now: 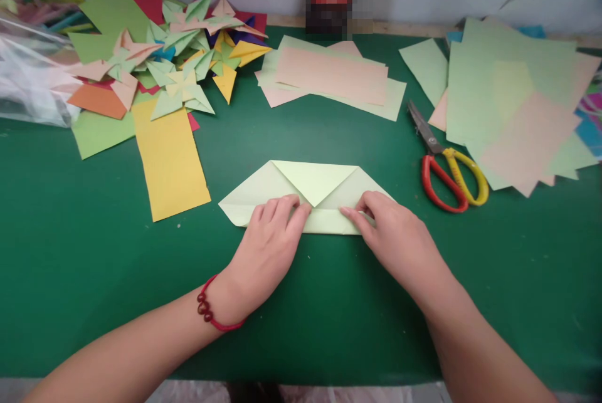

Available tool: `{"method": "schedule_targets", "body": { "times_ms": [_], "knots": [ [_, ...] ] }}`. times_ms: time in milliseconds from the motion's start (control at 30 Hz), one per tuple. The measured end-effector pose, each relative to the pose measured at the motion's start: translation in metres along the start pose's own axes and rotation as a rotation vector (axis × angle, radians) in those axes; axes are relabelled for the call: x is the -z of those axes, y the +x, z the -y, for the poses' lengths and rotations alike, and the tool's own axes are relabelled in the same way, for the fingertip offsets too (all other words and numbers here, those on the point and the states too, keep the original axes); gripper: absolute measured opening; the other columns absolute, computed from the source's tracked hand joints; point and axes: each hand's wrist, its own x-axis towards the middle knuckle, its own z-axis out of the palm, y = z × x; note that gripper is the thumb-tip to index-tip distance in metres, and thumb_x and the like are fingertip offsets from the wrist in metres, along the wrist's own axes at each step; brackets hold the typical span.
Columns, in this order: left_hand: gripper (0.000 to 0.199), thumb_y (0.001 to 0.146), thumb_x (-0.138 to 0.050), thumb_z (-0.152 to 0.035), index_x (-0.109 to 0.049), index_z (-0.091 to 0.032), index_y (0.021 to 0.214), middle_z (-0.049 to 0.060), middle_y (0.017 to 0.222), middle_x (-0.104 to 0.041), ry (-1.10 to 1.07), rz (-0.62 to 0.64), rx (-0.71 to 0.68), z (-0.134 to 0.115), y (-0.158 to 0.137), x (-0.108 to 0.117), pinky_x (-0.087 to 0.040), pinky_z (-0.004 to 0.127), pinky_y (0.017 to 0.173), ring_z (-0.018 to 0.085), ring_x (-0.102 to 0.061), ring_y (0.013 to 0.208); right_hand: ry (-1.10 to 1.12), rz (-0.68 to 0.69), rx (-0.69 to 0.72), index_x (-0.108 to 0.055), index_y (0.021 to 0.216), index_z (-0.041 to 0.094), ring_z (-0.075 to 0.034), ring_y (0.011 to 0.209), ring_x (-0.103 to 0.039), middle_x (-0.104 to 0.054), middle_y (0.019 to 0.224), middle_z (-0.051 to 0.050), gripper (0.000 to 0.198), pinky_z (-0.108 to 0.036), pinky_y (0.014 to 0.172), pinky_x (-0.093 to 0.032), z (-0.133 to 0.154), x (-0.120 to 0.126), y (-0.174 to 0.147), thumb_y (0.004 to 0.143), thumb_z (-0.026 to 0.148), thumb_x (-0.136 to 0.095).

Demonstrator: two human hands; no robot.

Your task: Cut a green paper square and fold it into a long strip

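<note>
My left hand (273, 237) and right hand (399, 237), fingers drawn narrow, hold the folded green paper (314, 182) by its near strip, scissors (433, 145) beyond my right, yellow paper (172, 165) beyond my left.

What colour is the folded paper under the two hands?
The folded paper is pale yellowish green, best seen in the head view.

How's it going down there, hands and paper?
Left hand and right hand both on the folded pale green paper. Triangular flap points toward its near edge. Scissors lie apart to the right, not in the way.
</note>
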Motion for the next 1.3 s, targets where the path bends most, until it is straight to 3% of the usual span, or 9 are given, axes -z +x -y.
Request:
{"method": "schedule_targets", "body": {
  "times_ms": [333,667,900,1300],
  "knots": [
    [0.021,0.088,-0.044,-0.013,-0.052,-0.016,0.107,0.008,0.105,-0.054,-0.006,-0.047,0.005,0.001,0.004,-0.004,-0.043,0.035,0.073,0.022,-0.049,0.087,-0.029,-0.027,0.033,-0.041,0.068,0.021,-0.013,0.056,-0.046,-0.054,0.066,0.001,0.030,-0.025,0.050,-0.027,0.000,-0.002,-0.001,0.087,0.043,-0.048],
    [0.017,0.090,-0.044,-0.023,-0.053,-0.015,0.101,0.008,0.102,-0.057,0.000,-0.078,-0.002,0.000,0.008,-0.003,-0.043,0.035,0.070,0.022,-0.052,0.087,-0.310,-0.317,0.189,-0.051,0.078,0.018,-0.021,0.078,-0.047,-0.055,0.084,-0.007,0.018,-0.034,0.070,-0.030,0.016,-0.011,-0.006,0.086,0.034,-0.049],
    [0.018,0.090,-0.044,-0.023,-0.053,-0.015,0.103,0.010,0.103,-0.057,-0.006,-0.073,0.004,0.000,0.008,-0.003,-0.042,0.035,0.072,0.023,-0.052,0.087,-0.256,-0.311,0.284,-0.052,0.071,0.018,-0.017,0.073,-0.044,-0.055,0.077,-0.004,0.017,-0.035,0.076,-0.026,0.028,-0.016,-0.009,0.086,0.020,-0.046],
    [0.018,0.090,-0.043,-0.024,-0.053,-0.015,0.103,0.009,0.103,-0.056,-0.022,-0.063,0.008,-0.001,0.007,-0.003,-0.042,0.035,0.073,0.023,-0.051,0.088,-0.220,-0.276,0.336,-0.052,0.070,0.018,-0.015,0.067,-0.044,-0.052,0.069,-0.001,0.021,-0.033,0.072,-0.027,0.030,-0.018,-0.008,0.089,0.023,-0.044]
  ]
}}
